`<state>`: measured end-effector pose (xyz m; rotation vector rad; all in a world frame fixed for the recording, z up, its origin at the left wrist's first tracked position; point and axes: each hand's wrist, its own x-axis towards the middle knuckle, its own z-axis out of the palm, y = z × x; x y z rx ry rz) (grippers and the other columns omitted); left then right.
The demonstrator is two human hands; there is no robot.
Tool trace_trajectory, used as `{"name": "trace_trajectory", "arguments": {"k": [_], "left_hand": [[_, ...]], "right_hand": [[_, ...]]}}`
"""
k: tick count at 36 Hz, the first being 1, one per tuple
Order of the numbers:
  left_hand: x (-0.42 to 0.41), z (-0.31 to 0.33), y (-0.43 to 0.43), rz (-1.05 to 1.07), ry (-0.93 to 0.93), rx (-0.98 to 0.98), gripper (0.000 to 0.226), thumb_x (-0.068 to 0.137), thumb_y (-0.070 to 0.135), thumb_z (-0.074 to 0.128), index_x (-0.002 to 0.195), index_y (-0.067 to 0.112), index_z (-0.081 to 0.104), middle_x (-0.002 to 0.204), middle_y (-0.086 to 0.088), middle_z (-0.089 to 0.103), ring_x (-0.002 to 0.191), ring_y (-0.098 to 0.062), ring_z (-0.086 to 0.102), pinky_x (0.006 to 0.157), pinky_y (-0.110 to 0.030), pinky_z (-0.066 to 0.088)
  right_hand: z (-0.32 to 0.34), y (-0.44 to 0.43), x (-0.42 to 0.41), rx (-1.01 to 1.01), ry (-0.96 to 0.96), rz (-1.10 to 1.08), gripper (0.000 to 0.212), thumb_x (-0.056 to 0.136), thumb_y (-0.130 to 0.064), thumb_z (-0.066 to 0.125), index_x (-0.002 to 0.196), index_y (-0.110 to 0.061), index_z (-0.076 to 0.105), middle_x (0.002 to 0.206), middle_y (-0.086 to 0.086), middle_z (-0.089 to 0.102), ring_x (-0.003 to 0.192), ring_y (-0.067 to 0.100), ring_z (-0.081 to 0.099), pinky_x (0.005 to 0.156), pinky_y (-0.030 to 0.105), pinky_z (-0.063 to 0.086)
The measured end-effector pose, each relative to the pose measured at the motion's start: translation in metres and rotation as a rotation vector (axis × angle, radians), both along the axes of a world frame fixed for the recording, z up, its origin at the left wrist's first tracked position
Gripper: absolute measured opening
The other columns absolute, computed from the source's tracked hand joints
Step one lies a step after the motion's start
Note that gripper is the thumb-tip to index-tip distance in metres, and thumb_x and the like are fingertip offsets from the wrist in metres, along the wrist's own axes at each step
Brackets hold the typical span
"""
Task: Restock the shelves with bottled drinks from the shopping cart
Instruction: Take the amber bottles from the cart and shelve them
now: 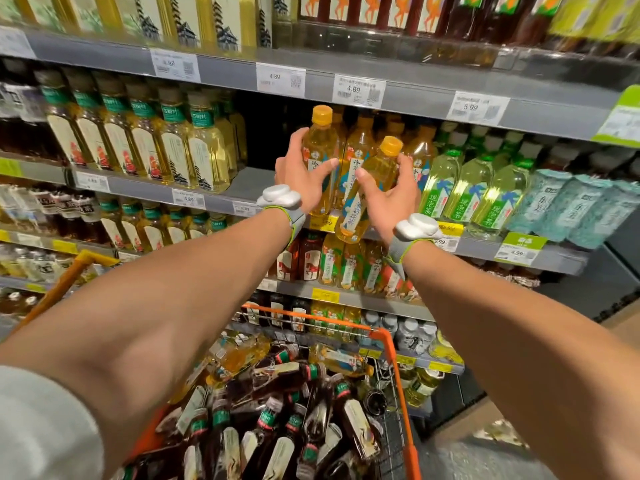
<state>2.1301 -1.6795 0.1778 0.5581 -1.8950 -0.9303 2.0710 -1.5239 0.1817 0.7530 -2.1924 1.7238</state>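
Gripping upright yellow bottle (321,145) with left hand (300,173); right hand (391,199) curled round tilted bottle (375,176)

A grey metal shelving unit (415,95) fills most of the view, its tiers stacked one above another. White price tags (280,79) line its front edges, with yellow tags (325,294) on the lower tiers and green tags (523,247) toward its right end. Beyond that end stands a dark panel (588,289). Below the panel the floor (485,455) looks grey and speckled, perhaps worn; it is blurred.
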Motion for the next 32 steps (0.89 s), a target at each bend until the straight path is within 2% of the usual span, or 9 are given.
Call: {"name": "trace_trajectory", "arguments": {"k": [3,7,11,16,20,24,27,28,32], "left_hand": [[-0.009,-0.001,-0.004,0.001,0.000,0.025,0.063,0.078,0.055,0.071,0.133,0.037,0.048,0.109,0.012,0.068,0.107,-0.019,0.062,0.093,-0.041,0.051],[-0.020,-0.005,-0.010,-0.008,-0.003,0.044,0.067,0.076,0.057,0.070,0.135,0.036,0.047,0.110,0.007,0.068,0.107,-0.020,0.062,0.092,-0.038,0.051],[-0.027,-0.006,-0.010,-0.008,0.006,0.078,0.066,0.079,0.048,0.075,0.137,0.034,0.047,0.114,-0.001,0.066,0.105,-0.019,0.061,0.085,-0.022,0.040],[-0.038,-0.007,-0.012,-0.025,-0.010,0.080,0.066,0.081,0.042,0.076,0.138,0.033,0.046,0.116,-0.002,0.065,0.105,-0.018,0.060,0.078,-0.011,0.029],[-0.044,-0.007,-0.009,-0.026,-0.012,0.093,0.067,0.080,0.036,0.080,0.138,0.029,0.047,0.118,-0.004,0.064,0.106,-0.017,0.058,0.070,0.006,0.021],[-0.052,-0.013,-0.011,-0.020,-0.025,0.127,0.068,0.076,0.038,0.084,0.135,0.030,0.051,0.115,-0.002,0.066,0.105,-0.019,0.061,0.081,-0.014,0.036],[-0.057,-0.015,-0.015,-0.009,-0.031,0.141,0.066,0.074,0.042,0.084,0.131,0.030,0.053,0.110,-0.002,0.068,0.106,-0.021,0.061,0.085,-0.023,0.044],[-0.058,-0.013,-0.017,-0.005,-0.047,0.126,0.066,0.073,0.046,0.083,0.130,0.030,0.053,0.110,0.000,0.068,0.106,-0.022,0.062,0.087,-0.027,0.047],[-0.066,-0.007,-0.030,-0.011,-0.148,0.089,0.076,0.074,0.056,0.079,0.136,0.022,0.052,0.119,0.000,0.068,0.111,-0.021,0.063,0.095,-0.034,0.051]], "right_hand": [[-0.001,-0.002,-0.004,0.030,0.026,-0.023,0.066,0.081,-0.061,0.068,0.133,-0.024,0.052,0.121,-0.007,0.067,0.113,0.018,0.062,0.098,0.042,0.049],[-0.003,-0.002,-0.011,0.075,0.063,-0.065,0.069,0.080,-0.063,0.069,0.135,-0.022,0.055,0.128,0.000,0.061,0.119,0.018,0.053,0.100,0.032,0.043],[-0.003,-0.002,-0.016,0.091,0.109,-0.069,0.066,0.079,-0.067,0.066,0.131,-0.026,0.060,0.122,-0.002,0.063,0.114,0.014,0.055,0.096,0.029,0.045],[-0.002,-0.001,-0.021,0.091,0.153,-0.079,0.059,0.081,-0.066,0.067,0.128,-0.030,0.062,0.118,-0.005,0.067,0.111,0.016,0.061,0.093,0.037,0.051],[0.002,-0.001,-0.021,0.101,0.177,-0.108,0.059,0.081,-0.058,0.070,0.131,-0.027,0.062,0.121,-0.004,0.067,0.114,0.015,0.057,0.094,0.022,0.042],[0.006,-0.002,-0.021,0.081,0.174,-0.119,0.056,0.081,-0.052,0.073,0.127,-0.023,0.064,0.114,-0.001,0.066,0.104,0.013,0.057,0.089,0.020,0.043],[0.009,-0.002,-0.019,0.061,0.178,-0.113,0.052,0.080,-0.045,0.077,0.125,-0.021,0.066,0.107,-0.001,0.065,0.093,0.006,0.052,0.079,0.000,0.032],[0.011,-0.002,-0.019,0.064,0.182,-0.115,0.051,0.080,-0.044,0.078,0.124,-0.021,0.067,0.106,-0.001,0.065,0.092,0.005,0.051,0.078,-0.001,0.031],[0.016,-0.007,-0.018,0.077,0.203,-0.091,0.048,0.078,-0.044,0.075,0.120,-0.022,0.068,0.101,-0.001,0.067,0.094,0.014,0.057,0.082,0.023,0.044]]}}
